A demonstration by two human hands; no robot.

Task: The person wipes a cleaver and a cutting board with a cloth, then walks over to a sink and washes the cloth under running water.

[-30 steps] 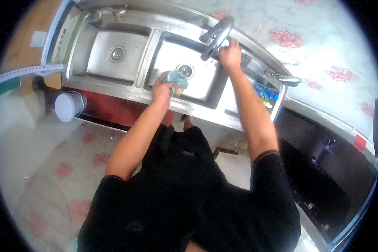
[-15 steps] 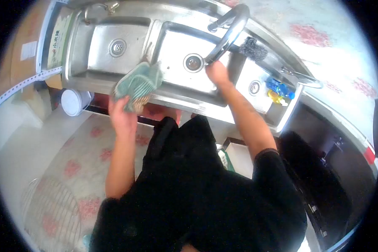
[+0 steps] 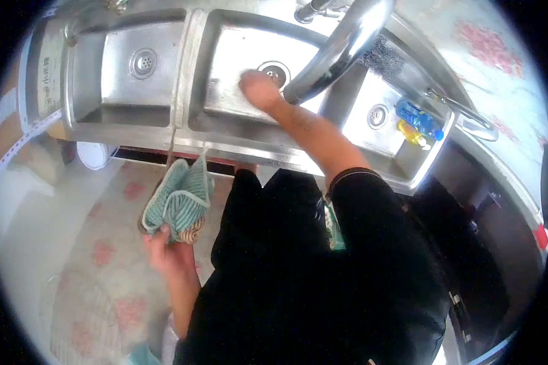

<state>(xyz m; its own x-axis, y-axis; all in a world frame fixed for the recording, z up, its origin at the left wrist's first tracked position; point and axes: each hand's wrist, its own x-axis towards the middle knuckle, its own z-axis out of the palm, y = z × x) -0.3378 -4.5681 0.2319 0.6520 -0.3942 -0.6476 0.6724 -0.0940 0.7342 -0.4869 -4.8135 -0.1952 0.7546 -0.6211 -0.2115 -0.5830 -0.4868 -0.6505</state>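
My left hand (image 3: 166, 252) grips a bunched green striped cloth (image 3: 178, 204) from below, out over the floor in front of the sink. Part of the bundle, on its lower side, is beige. My right hand (image 3: 260, 90) reaches over the middle sink basin (image 3: 216, 100), just left of the drain (image 3: 276, 74). Its fingers are curled in, and whatever they may hold is hidden. The thick chrome faucet (image 3: 341, 55) arches over the basin to the right of that hand.
A left basin (image 3: 134, 91) adjoins the middle one. In the small right basin lie a blue bottle (image 3: 417, 120) and a yellow bottle (image 3: 410, 132), with a dark mesh scrubber (image 3: 382, 56) behind. A white bucket (image 3: 92, 156) stands below left; a wire rack (image 3: 82, 316) is on the floor.
My left hand has drawn the cloth back from the sink edge, towards my body. My right hand has moved left from beside the faucet's end into the middle basin. The view has shifted.
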